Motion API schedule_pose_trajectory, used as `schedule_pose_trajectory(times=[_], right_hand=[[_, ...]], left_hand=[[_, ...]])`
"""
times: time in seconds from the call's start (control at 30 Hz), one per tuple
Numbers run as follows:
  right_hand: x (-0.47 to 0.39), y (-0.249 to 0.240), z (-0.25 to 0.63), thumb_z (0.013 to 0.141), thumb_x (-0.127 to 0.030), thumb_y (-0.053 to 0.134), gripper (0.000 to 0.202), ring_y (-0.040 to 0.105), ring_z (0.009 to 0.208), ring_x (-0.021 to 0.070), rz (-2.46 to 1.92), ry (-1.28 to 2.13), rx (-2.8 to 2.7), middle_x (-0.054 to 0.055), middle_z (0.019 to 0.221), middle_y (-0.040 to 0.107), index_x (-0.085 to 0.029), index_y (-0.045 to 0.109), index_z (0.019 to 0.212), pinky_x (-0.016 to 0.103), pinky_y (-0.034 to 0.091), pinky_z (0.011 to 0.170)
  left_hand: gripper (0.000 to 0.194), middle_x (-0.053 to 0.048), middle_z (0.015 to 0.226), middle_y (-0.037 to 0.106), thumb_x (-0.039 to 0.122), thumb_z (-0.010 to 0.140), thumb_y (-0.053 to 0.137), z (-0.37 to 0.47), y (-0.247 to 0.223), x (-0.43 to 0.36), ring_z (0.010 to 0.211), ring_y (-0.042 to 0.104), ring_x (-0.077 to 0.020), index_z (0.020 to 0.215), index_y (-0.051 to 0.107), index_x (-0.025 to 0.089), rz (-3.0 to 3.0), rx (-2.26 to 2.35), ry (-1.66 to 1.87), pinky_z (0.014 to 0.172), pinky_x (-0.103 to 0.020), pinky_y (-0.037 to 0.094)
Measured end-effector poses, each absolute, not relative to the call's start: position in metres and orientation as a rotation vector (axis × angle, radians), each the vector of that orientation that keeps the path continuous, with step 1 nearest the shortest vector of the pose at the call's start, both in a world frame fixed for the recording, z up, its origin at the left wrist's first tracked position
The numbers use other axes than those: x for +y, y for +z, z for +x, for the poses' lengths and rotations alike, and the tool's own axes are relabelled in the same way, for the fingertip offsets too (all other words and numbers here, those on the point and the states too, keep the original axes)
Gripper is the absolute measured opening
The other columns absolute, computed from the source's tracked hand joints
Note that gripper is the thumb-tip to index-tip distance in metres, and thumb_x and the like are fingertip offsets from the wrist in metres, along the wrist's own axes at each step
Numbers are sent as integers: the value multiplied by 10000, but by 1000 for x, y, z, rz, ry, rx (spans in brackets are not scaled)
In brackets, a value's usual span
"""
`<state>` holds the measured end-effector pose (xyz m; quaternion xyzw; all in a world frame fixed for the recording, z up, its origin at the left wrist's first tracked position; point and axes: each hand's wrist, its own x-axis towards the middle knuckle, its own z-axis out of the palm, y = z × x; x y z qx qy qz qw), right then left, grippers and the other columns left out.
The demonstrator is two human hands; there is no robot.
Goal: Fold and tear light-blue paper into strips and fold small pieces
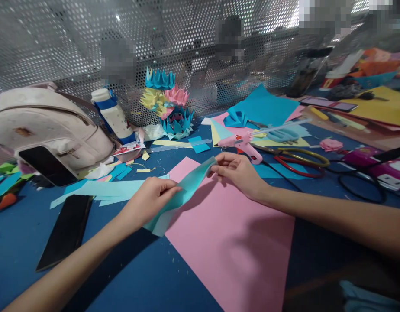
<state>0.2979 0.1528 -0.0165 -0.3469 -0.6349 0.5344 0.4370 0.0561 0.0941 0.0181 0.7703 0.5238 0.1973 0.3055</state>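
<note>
The left hand closes its thumb and fingers on the lower part of a turquoise paper strip; the right hand, apart from the left, pinches the strip's upper end; the strip is thin, softly curved, and slants above a flat pink sheet; on the blue surface, a flat black phone lies at left; a plastic glue gun lies beyond the right hand.
</note>
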Motion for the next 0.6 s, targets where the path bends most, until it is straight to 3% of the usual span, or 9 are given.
schedule_pose_trajectory(times=[0.2, 0.6], right_hand=[[152, -19, 298, 787, -403, 716, 264, 581, 538, 117, -901, 1299, -1633, 73, 750, 719, -146, 661, 802, 210, 437, 403], [162, -18, 299, 752, -437, 747, 336, 550, 474, 93, -969, 1407, -1391, 33, 677, 704, -179, 531, 762, 193, 371, 397]], left_hand=[[383, 40, 535, 293, 281, 874, 474, 59, 25, 91, 528, 260, -110, 520, 363, 186, 2092, 1361, 553, 486, -258, 177], [519, 62, 556, 175, 459, 815, 590, 31, 12, 116, 506, 141, -95, 503, 264, 204, 1771, 1251, 500, 485, -260, 139]])
